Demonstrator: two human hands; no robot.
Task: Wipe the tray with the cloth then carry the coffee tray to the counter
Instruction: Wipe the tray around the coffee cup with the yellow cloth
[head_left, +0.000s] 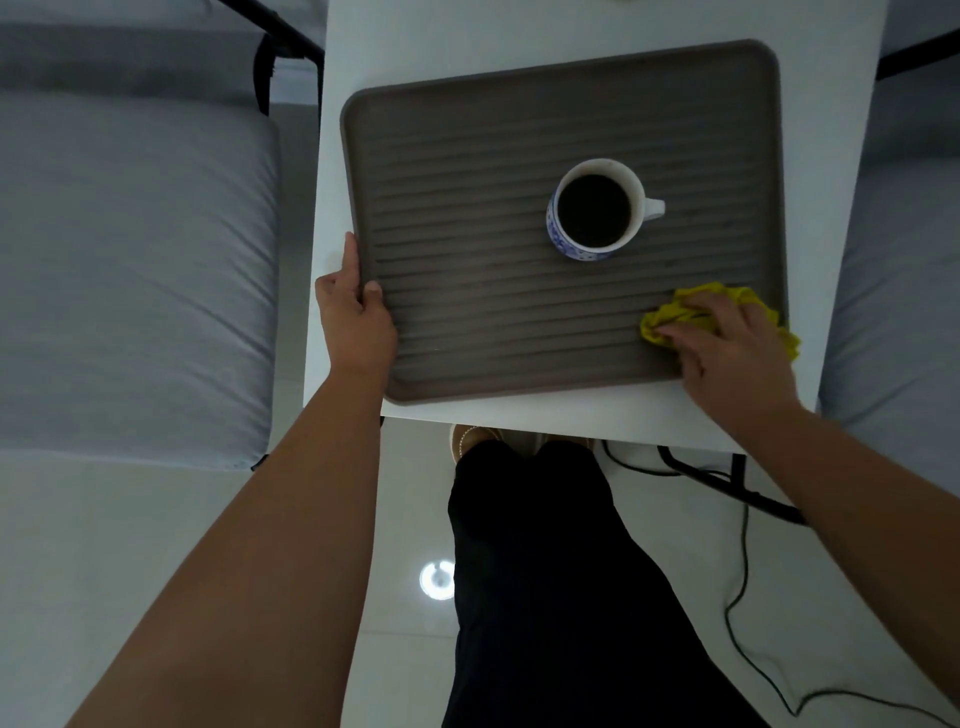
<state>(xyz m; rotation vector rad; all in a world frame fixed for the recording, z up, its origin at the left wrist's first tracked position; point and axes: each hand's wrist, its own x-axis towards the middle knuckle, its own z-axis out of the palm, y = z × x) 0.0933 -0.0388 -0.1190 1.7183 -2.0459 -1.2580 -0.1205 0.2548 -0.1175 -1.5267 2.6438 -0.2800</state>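
We see a grey-brown tray patterned with parallel ridges, a white cup with blue ornament holding black coffee, a yellow cloth, a white table, grey cushions and black trousers.

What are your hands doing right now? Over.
Left hand grips tray edge. Right hand presses yellow cloth on tray's near right corner. Full coffee cup stands mid-tray.

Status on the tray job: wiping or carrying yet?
Done: nothing clearly finished. In hand: wiping. The right hand presses the yellow cloth onto the tray at its near right corner, while the left hand grips the left rim. Left: carrying; the tray, with the full coffee cup, sits on the white table.
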